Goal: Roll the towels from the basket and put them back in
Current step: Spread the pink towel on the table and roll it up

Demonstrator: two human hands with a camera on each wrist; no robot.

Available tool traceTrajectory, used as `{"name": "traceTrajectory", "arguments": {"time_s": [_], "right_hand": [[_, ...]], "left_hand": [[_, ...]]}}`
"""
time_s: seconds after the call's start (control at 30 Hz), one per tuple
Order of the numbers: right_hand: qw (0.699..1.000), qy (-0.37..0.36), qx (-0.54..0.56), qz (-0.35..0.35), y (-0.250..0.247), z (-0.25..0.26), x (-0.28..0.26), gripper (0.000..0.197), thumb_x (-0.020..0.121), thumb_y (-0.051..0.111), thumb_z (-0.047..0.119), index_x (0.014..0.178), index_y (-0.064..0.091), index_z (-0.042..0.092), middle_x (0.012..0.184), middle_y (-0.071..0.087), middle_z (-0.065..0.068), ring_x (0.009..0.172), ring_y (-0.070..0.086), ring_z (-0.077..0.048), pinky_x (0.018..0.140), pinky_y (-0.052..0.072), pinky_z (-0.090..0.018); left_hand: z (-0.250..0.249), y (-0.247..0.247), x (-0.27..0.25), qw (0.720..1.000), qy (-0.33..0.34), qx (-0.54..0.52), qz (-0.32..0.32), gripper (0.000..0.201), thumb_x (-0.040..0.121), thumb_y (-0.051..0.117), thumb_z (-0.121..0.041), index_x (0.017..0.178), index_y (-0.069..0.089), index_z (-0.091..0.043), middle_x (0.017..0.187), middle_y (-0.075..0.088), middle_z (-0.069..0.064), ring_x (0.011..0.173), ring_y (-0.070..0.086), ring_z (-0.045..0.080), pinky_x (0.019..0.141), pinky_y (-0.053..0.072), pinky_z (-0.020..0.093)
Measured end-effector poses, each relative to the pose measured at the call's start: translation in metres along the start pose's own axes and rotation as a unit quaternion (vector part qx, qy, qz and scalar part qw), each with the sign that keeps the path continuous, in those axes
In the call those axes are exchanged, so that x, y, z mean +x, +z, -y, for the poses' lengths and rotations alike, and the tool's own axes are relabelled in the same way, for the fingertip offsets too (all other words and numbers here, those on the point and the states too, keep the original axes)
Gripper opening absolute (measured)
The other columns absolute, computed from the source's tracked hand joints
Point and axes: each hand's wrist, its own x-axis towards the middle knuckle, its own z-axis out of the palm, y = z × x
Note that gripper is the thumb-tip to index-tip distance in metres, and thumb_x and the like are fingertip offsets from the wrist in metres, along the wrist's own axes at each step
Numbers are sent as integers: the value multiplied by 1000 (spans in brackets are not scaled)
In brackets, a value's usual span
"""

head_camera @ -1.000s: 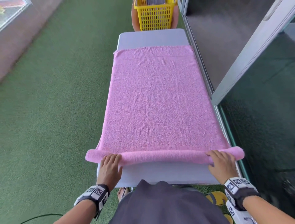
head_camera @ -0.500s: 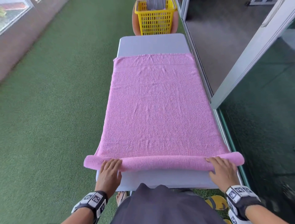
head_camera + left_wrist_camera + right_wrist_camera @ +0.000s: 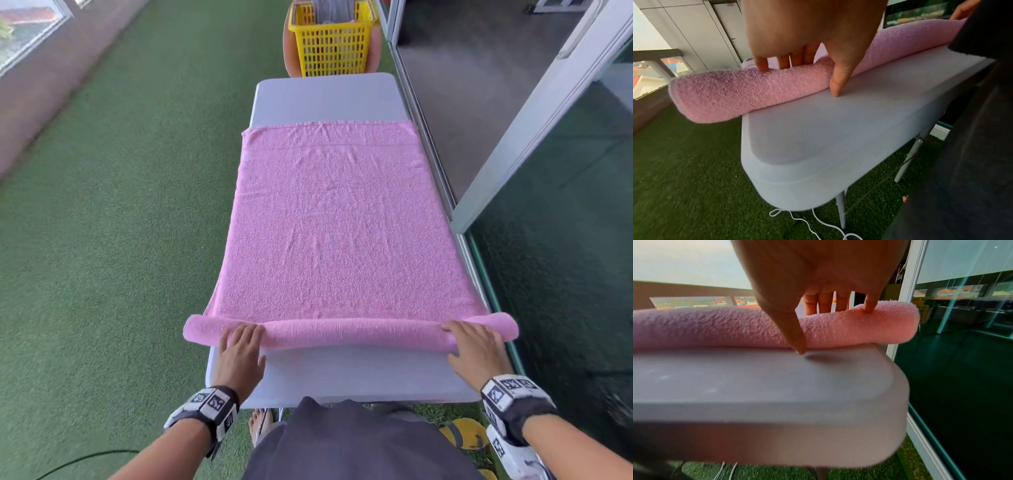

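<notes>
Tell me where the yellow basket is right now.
In the head view the yellow basket sits at the top centre, just past the far end of the table, beyond the spread pink towel and well away from both hands.

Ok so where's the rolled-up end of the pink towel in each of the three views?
Head: rolled end of the pink towel spans the lower middle, across the table.
Left wrist: the roll runs from left centre to upper right.
Right wrist: it crosses mid-frame, ending right.
Shared landmark: the table's bare near edge.
</notes>
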Motion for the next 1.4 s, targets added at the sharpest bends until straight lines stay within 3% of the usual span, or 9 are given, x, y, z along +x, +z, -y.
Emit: {"name": "traceTrajectory", "arguments": {"time_s": [0.17, 0.3, 0.37, 0.5, 0.67, 0.87, 1.03, 1.23, 1.4], "right_hand": [[997, 18, -44, 64, -24, 3, 25, 13, 86, 45, 31, 79, 53, 38, 95, 56, 18, 105, 52, -11, 101, 25, -40], [1000, 17, 15, -9, -17, -3, 32, 46, 101, 30, 36, 146, 33, 30, 154, 27, 13, 142, 24, -10, 115, 9, -45], [999, 4, 27, 28, -5, -8, 24, 58, 99, 32, 51, 151, 20, 29, 155, 18, 16, 145, 16, -11, 116, 4, -45], [1000, 10, -9, 11, 15, -5, 9, 65, 80, 67, 30, 140, 43, 25, 141, 50, 5, 132, 42, -19, 114, 22, -49], [1000, 6, 14, -21, 14, 27, 13, 43, 70, 72, 23, 112, 63, 22, 102, 63, 7, 97, 56, -18, 98, 38, -39], [999, 14, 41, -6, 11, 14, -5, 44, 75, 72, 26, 118, 62, 27, 110, 64, 10, 101, 56, -15, 100, 38, -38], [999, 15, 37, -24, 17, -1, -34, 35, 81, 61, 20, 115, 63, 22, 109, 63, 8, 103, 55, -17, 100, 37, -38], [999, -8, 35, -4, 15, -8, -40, 37, 95, 44, 24, 130, 55, 23, 127, 59, 7, 116, 52, -14, 104, 34, -35], [996, 4, 45, -73, 2, -6, -24, 28, 74, 74, 16, 99, 64, 20, 98, 61, -2, 91, 56, -27, 79, 45, -44]], "left_hand": [[-2, -16, 21, 997, 10, -6, -73, 18, 90, 49, -28, 88, 62, -16, 88, 68, -1, 86, 61, 22, 100, 38, 54], [4, -9, 28, 997, -16, -48, -51, 57, 96, 21, -38, 142, 39, -9, 147, 40, 6, 138, 35, 26, 118, 11, 48], [3, -1, 21, 998, 10, -57, -12, 65, 95, 36, -48, 148, 25, -12, 151, 21, 3, 143, 17, 24, 117, 3, 44], [6, 4, 8, 998, 33, -35, -34, 64, 67, 82, -12, 126, 57, -9, 126, 62, 9, 120, 56, 29, 108, 23, 48], [31, -2, 1, 995, 28, -32, -95, 48, 62, 81, 2, 106, 67, -11, 102, 71, 5, 97, 67, 23, 101, 33, 41], [13, 0, -14, 991, 42, -59, -114, 38, 62, 81, -1, 97, 68, -10, 94, 71, 3, 88, 67, 21, 95, 45, 44], [0, 7, -35, 993, 53, -81, -73, 27, 81, 42, -29, 95, 63, -18, 93, 67, -5, 86, 62, 14, 91, 50, 41], [3, 3, -35, 993, 46, -90, -55, 15, 84, 36, -26, 89, 51, -27, 79, 56, -14, 69, 46, 5, 71, 49, 31], [5, 2, -9, 996, -22, -55, -73, 27, 81, 60, -14, 107, 54, -18, 100, 57, 1, 85, 48, 14, 79, 46, 35]]}}
